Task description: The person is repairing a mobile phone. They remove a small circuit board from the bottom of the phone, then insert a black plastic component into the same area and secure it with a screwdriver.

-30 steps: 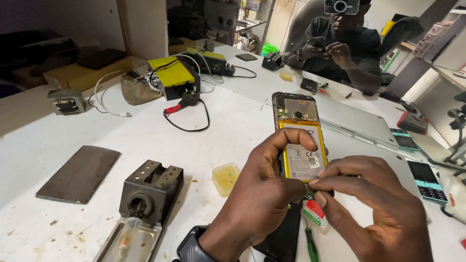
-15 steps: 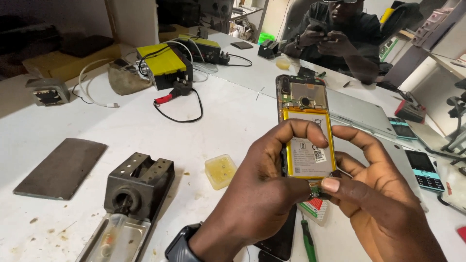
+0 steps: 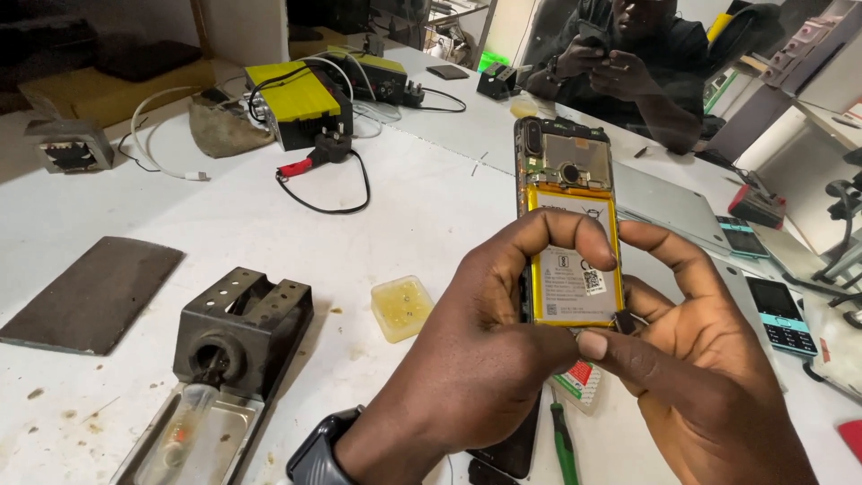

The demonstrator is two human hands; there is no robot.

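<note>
The left hand holds an open phone up over the white table. The phone's back is off. You can see a yellow battery inside it and small parts near the top. The left fingers wrap around the phone, and one finger lies across the battery. A dark watch sits on the left wrist.

The right hand is at the bottom right of the phone. Its thumb and one finger pinch at the low corner of the battery, touching it. The other fingers curl behind the phone.

Under the hands lie a green tool and a small red and white card. A little yellow tub sits on the table just left of the left hand. A black metal stand is farther left, with a flat grey pad beyond it. A yellow and black box with wires stands at the back. Small button phones lie to the right. Another person sits across the table, holding something small in both hands.
</note>
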